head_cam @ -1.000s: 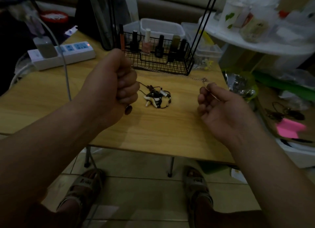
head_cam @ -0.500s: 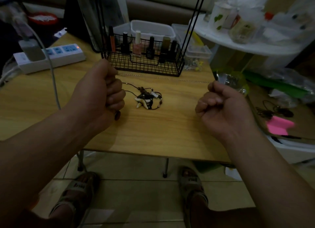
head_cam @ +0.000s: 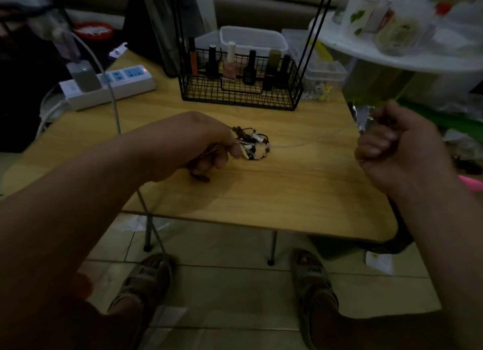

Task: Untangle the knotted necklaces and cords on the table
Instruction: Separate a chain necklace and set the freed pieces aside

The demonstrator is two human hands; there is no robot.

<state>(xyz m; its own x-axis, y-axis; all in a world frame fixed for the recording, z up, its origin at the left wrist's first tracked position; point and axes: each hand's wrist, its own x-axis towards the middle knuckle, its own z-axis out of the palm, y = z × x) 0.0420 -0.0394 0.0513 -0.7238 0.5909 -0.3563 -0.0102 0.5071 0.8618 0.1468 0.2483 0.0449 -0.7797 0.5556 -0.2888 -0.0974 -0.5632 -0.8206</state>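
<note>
Left hand (head_cam: 193, 143): lies low over the surface (head_cam: 287, 192), its fingers (head_cam: 209, 164) curled round a short run of silver links of the chain (head_cam: 292, 145).
Right hand (head_cam: 397, 145): a closed fist held off to the side, fingers folded tight on the far end of the chain; the grip itself is hidden inside the fist.
Chain: runs from the left fingers past the tangle and across to the right fist. It is a very faint line, lost against a shiny wrapper just before the right fingers.
Tangle (head_cam: 254, 145): a small knot of dark cords, beads and pale pieces on the surface, touching the tips of the left fingers and well apart from the right ones. Which cord crosses which cannot be told.
Pendant (head_cam: 201, 177): a dark oval just beneath the left fingers, partly hidden by them; whether it touches the surface is unclear.
Wire basket (head_cam: 240, 93): beyond the left fingers, holding upright nail polish bottles (head_cam: 230, 62).
Power strip (head_cam: 109, 85): far beyond the left wrist, with a grey plug and a cable.
Cut off or dim: a white shelf (head_cam: 407, 59) above the right fingers is blurred, its contents unreadable; the room is dark throughout.
</note>
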